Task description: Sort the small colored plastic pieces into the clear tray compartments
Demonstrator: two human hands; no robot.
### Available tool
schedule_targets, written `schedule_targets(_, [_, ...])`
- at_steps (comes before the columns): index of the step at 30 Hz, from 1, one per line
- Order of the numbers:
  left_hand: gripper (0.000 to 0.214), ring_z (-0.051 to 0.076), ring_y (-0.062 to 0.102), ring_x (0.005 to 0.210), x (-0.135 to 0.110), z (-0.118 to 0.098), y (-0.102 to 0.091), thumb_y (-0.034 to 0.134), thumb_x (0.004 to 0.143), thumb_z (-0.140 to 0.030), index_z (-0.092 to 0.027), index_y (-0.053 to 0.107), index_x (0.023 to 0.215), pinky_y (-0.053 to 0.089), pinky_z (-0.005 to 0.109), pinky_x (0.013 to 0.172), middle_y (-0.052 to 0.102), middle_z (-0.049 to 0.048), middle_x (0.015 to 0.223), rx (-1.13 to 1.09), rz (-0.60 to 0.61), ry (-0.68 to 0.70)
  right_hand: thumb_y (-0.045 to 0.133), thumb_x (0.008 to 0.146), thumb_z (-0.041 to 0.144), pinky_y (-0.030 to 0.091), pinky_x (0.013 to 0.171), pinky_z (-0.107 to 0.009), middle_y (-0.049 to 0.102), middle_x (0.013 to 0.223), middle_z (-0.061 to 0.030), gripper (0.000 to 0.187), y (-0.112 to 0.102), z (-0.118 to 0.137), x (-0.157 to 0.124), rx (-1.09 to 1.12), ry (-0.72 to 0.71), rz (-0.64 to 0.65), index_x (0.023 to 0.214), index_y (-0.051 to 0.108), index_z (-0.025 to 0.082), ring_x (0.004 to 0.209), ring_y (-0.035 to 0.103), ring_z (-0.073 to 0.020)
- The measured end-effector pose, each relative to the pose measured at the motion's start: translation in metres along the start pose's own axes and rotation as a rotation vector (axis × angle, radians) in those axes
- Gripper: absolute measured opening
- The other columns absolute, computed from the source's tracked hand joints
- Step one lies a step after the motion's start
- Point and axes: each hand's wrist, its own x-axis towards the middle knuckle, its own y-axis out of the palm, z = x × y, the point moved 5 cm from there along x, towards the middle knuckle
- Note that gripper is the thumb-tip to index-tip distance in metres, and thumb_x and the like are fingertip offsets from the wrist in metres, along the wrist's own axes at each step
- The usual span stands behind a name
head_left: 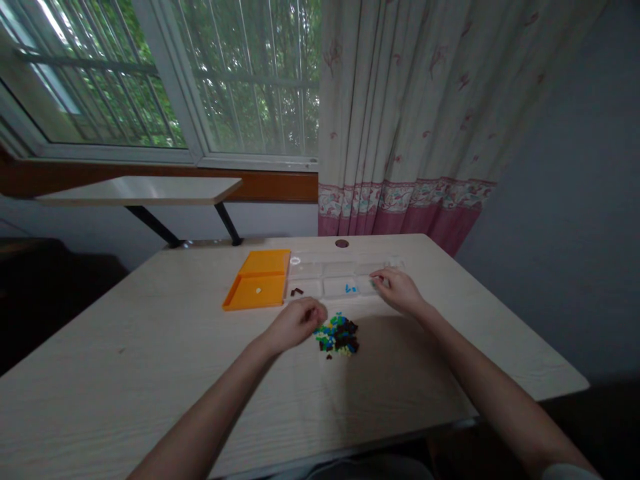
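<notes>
Mixed small pieces point(337, 335): one pile on the counter point(165, 373), beside the left hand point(299, 323) (grip curled; cannot tell whether holding). Transparent tray point(337, 269): beyond; right hand point(399, 290) over its right side, grip bunched, contents unclear. Low, light pinches should suit its dividers. Orange case point(265, 262): just left. Widest elbow room: counter's left; right edge nearer.

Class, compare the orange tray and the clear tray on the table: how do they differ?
The orange tray is solid-coloured; the clear tray is see-through.
The orange tray shows one pale piece; the clear tray shows brown pieces and blue pieces in separate compartments.
Both lie side by side on the table.
</notes>
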Motion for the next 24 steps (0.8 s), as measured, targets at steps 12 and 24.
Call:
schedule_targets(12, [0.042,0.011,0.050,0.059,0.009,0.015,0.025,0.064,0.067,-0.052,-0.011,0.060,0.073,0.037,0.022,0.056,0.058,0.0020,0.064,-0.675,-0.112,-0.180,0.057,0.080,0.026,0.043,0.062,-0.020,0.066,0.076,-0.0016,0.007,0.020,0.100,-0.021,0.183,-0.257,-0.102,0.080,0.063,0.022,0.068,0.060,-0.0115])
schedule_targets(24, [0.041,0.010,0.050,0.057,0.008,0.014,0.025,0.066,0.065,-0.050,-0.011,0.062,0.073,0.036,0.021,0.053,0.059,0.0019,0.063,-0.641,-0.115,-0.191,0.056,0.081,0.028,0.043,0.060,-0.020,0.066,0.075,-0.0012,0.010,0.024,0.100,-0.023,0.184,-0.263,-0.088,0.081,0.063,0.022,0.066,0.060,-0.0113])
